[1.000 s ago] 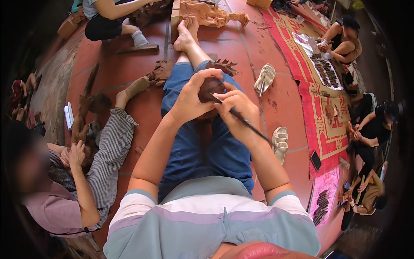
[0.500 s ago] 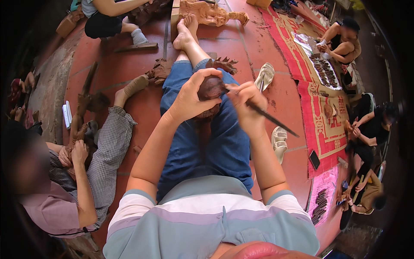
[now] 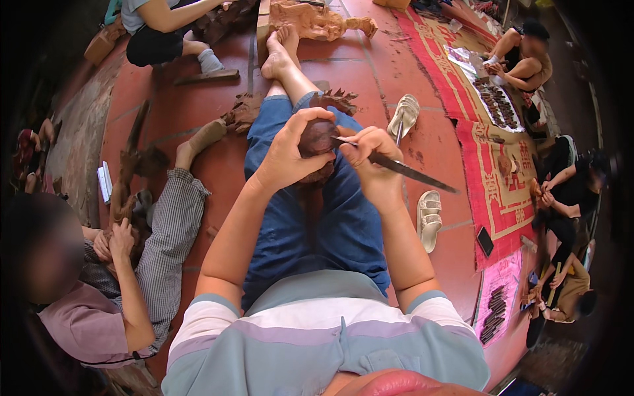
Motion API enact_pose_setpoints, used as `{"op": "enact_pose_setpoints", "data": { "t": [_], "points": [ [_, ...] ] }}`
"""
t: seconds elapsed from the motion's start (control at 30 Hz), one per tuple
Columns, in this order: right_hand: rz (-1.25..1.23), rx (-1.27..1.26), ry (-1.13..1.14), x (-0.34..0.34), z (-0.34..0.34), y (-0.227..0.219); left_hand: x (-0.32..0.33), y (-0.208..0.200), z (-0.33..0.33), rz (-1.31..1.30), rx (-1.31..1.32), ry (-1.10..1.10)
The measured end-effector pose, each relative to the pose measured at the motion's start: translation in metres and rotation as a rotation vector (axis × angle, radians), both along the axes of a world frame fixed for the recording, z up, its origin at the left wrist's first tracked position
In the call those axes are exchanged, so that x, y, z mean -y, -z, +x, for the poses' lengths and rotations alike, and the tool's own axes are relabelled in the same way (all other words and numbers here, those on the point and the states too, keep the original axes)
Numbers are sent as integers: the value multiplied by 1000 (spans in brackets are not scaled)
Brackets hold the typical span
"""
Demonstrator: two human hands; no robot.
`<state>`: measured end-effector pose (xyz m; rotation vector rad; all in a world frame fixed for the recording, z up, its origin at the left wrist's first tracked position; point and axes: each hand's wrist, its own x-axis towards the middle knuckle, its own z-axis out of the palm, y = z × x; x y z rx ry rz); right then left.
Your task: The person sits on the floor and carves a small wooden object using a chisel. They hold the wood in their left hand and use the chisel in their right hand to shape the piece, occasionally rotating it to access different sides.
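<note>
Over my lap, my left hand (image 3: 288, 150) is curled around the rounded top of a dark reddish-brown wood carving (image 3: 318, 138). Its thumb and fingers press on opposite sides. The carving's lower part is partly hidden by my hand and lies between my thighs; jagged carved wood (image 3: 335, 101) shows beyond it. My right hand (image 3: 375, 162) pinches a long, dark, slim carving tool (image 3: 417, 175). The tool's thin pointed tip meets the right side of the rounded wood, and its long flat end sticks out to the right past my fingers.
A person (image 3: 125, 284) works on a carving at my left. Ahead lies a pale carved wooden figure (image 3: 310, 21). Sandals (image 3: 429, 221), a phone (image 3: 485, 241) and a red patterned mat (image 3: 492, 155) are at my right, with several tools on a pink sheet (image 3: 507, 277). More people sit around.
My right hand and the tool have shifted slightly, and the blurred fingers are now sharper. The left hand keeps its hold on the carving. The whole view has moved a little.
</note>
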<state>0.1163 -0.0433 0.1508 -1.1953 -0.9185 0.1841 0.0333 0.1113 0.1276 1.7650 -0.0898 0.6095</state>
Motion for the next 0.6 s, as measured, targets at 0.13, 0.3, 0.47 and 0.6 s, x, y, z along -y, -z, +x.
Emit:
{"op": "enact_pose_setpoints", "data": {
  "t": [0.13,0.3,0.47,0.6],
  "points": [
    [42,-154,24,10,0,-4,-3,-6,-3,-126,-48,114],
    [-86,331,123,-5,-13,-1,-9,-11,-6,-288,-9,249],
    [-8,133,6,0,0,2,-2,-5,1,-21,-16,13],
    [31,69,-9,5,0,5,8,-10,2,31,-7,-61]
  ]
}}
